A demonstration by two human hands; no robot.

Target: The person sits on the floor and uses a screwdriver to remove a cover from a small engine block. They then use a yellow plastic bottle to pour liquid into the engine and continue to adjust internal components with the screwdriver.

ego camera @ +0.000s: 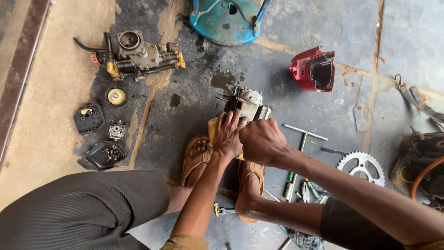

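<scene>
A small grey engine [247, 103] with cooling fins stands on the oily floor, braced between my two sandalled feet. My left hand [226, 135] lies flat against its near side, fingers spread over the metal and a yellow part beneath. My right hand [261, 140] is closed into a fist right beside it, gripping something at the engine that the fingers hide. A ring shows on one finger of the left hand.
A pump and carburettor assembly [138, 55] lies at far left with a brass disc [116, 96], black covers [89, 118] and small parts. A red engine cover [314, 69], T-handle wrench [303, 139], sprocket [361, 166], spanner [223, 211] and blue stool [229, 18] surround me.
</scene>
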